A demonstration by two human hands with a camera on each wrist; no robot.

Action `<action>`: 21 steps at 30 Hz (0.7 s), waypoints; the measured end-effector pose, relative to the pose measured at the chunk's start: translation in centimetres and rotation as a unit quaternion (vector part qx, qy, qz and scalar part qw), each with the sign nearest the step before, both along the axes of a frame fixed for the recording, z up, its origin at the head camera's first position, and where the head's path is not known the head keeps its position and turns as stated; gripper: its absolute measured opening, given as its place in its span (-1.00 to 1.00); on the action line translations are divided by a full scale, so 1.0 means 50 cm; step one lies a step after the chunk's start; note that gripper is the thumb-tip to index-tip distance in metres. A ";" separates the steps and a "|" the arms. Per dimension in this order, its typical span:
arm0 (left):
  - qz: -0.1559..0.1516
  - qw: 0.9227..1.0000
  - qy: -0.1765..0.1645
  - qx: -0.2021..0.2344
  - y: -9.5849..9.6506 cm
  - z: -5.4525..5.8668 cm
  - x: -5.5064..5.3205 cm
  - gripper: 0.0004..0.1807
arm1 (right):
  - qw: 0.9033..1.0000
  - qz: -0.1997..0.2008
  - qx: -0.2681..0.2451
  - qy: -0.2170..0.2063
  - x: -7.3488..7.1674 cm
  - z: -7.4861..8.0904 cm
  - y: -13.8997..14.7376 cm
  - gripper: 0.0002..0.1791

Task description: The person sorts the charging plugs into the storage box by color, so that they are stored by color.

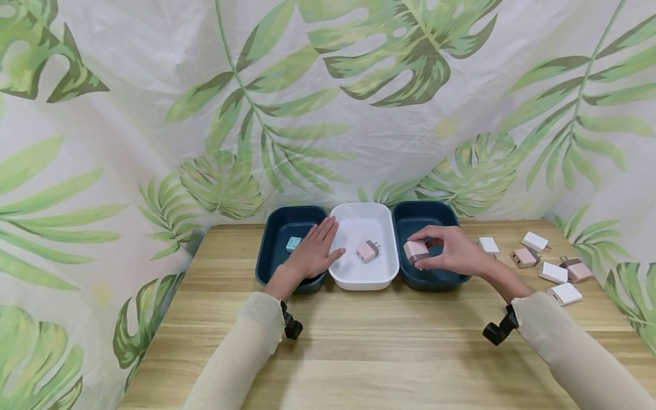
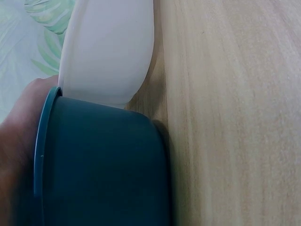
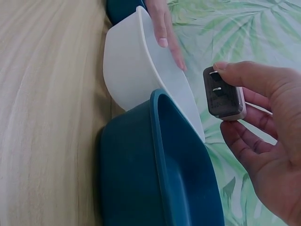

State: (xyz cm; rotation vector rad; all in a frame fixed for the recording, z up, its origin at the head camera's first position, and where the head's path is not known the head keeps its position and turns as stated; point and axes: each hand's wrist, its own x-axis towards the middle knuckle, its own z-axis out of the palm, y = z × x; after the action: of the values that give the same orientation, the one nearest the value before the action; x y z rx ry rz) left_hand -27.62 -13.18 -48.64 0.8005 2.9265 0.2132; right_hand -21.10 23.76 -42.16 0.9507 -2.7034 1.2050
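Note:
My right hand (image 1: 458,250) pinches a pink and grey-brown plug charger (image 1: 415,251) between thumb and fingers, above the right dark blue bin (image 1: 427,212). In the right wrist view, the charger's dark face (image 3: 223,98) shows two metal prongs. My left hand (image 1: 312,254) lies with straight fingers across the adjoining rims of the left dark blue bin (image 1: 262,250) and the white bin (image 1: 361,216). Inside the white bin sits another pink charger (image 1: 367,251). A small light-blue charger (image 1: 293,244) lies in the left bin, beside my left hand.
On the table's right side lie several loose chargers, among them a white one (image 1: 565,294) and a pink one (image 1: 525,257). The three bins stand side by side near the back edge of the wooden table (image 1: 359,353). Behind them hangs a leaf-patterned cloth (image 1: 307,142).

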 end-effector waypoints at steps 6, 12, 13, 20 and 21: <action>-0.003 1.000 0.001 0.002 -0.001 0.000 0.001 -0.11 | 1.000 -0.005 0.010 -0.005 -0.015 0.004 -0.022 -0.52; -0.004 1.000 0.002 -0.001 0.000 0.001 0.002 -0.11 | 1.000 -0.002 0.017 -0.015 -0.034 0.009 -0.045 -0.50; -0.003 1.000 0.001 -0.002 0.000 0.001 0.002 -0.11 | 1.000 -0.001 0.018 -0.016 -0.038 0.009 -0.049 -0.49; 0.000 1.000 0.002 -0.003 0.000 0.006 0.006 -0.10 | 0.999 -0.007 0.022 -0.025 -0.054 0.013 -0.070 -0.49; 0.001 1.000 0.002 -0.003 0.000 0.006 0.007 -0.10 | 0.999 -0.008 0.024 -0.027 -0.057 0.013 -0.074 -0.49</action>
State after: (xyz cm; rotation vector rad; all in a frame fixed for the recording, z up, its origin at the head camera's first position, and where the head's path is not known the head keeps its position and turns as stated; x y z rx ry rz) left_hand -27.28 -13.16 -48.34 0.7995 2.9306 0.2016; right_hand -23.92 20.08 -41.49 0.9136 -2.7895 1.1849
